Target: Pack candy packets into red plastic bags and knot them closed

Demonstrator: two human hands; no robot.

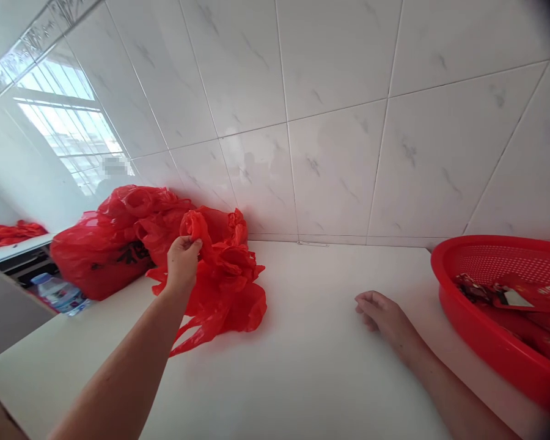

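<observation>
The left hand [183, 260] pinches a crumpled red plastic bag [229, 281] on the white tabletop [311, 366], the bag spreading forward and rightward from its fingers. The right hand [385, 315], loosely curled and holding nothing, hovers between that bag and a red perforated plastic basket [490, 354].

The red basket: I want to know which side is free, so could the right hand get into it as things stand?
Probably yes: the right hand looks empty, close beside the red basket, whose top is open, with nothing visible between them.
</observation>
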